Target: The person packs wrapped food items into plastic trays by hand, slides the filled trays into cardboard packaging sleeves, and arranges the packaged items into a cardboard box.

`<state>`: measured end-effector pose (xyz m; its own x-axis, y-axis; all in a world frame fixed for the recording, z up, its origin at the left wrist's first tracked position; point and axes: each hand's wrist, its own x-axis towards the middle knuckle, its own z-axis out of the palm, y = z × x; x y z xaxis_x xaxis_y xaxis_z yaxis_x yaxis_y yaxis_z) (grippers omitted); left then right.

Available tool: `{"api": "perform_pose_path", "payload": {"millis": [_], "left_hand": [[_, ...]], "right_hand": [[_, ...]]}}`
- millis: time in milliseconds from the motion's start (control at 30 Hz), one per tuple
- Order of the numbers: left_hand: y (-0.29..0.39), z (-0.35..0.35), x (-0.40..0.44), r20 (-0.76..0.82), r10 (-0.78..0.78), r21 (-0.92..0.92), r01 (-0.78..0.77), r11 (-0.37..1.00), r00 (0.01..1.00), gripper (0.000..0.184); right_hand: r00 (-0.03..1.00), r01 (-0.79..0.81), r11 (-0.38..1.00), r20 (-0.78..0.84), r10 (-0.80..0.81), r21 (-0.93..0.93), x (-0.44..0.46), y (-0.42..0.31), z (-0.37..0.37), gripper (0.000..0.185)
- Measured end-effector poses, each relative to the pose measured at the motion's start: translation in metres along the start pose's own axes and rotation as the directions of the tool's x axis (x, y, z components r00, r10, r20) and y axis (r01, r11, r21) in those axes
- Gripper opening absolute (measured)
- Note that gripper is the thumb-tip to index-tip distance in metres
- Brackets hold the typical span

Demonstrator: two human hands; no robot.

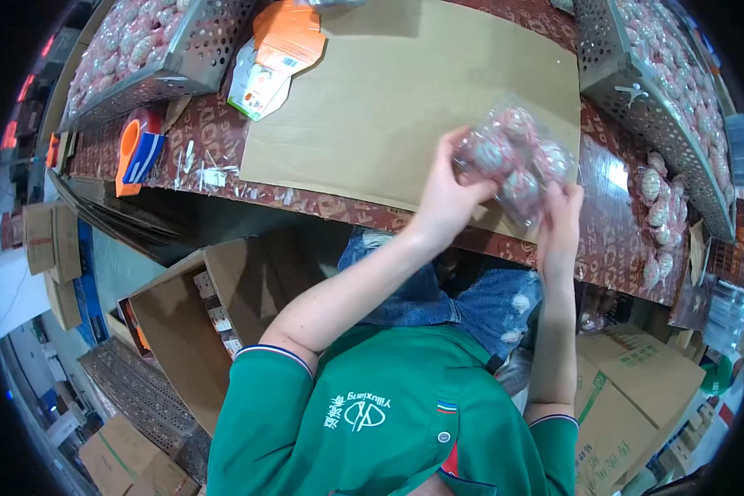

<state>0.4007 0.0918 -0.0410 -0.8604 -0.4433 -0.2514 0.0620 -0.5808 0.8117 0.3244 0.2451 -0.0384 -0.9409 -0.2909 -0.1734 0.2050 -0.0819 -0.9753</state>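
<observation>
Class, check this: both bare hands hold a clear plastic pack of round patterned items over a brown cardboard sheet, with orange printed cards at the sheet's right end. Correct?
Wrong side: the head view shows the orange printed cards at the left end of the sheet. The left hand and right hand do hold the pack.

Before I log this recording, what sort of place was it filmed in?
Probably a packing workshop: perforated bins of round pieces flank the worktable, cardboard boxes sit nearby, and the hands hold a clear pack of similar pieces.
</observation>
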Motion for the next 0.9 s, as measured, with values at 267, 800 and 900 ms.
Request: {"api": "perform_pose_path", "payload": {"millis": [267, 800, 900], "left_hand": [[0.039, -0.048, 0.003, 0.295, -0.189, 0.387, 0.064, 0.92, 0.937, 0.061], [0.136, -0.185, 0.044, 0.637, 0.414, 0.719, -0.307, -0.624, 0.65, 0.023], [0.146, -0.178, 0.029, 0.578, 0.554, 0.798, -0.273, -0.537, 0.599, 0.016]], "right_hand": [[0.992, -0.028, 0.977, -0.116, 0.053, 0.209, 0.014, 0.005, -0.034, 0.029], [0.998, -0.009, 0.979, -0.063, 0.022, 0.202, 0.028, -0.011, -0.106, 0.032], [0.935, 0.079, 0.771, -0.222, -0.277, -0.631, 0.016, -0.024, -0.102, 0.019]]}}
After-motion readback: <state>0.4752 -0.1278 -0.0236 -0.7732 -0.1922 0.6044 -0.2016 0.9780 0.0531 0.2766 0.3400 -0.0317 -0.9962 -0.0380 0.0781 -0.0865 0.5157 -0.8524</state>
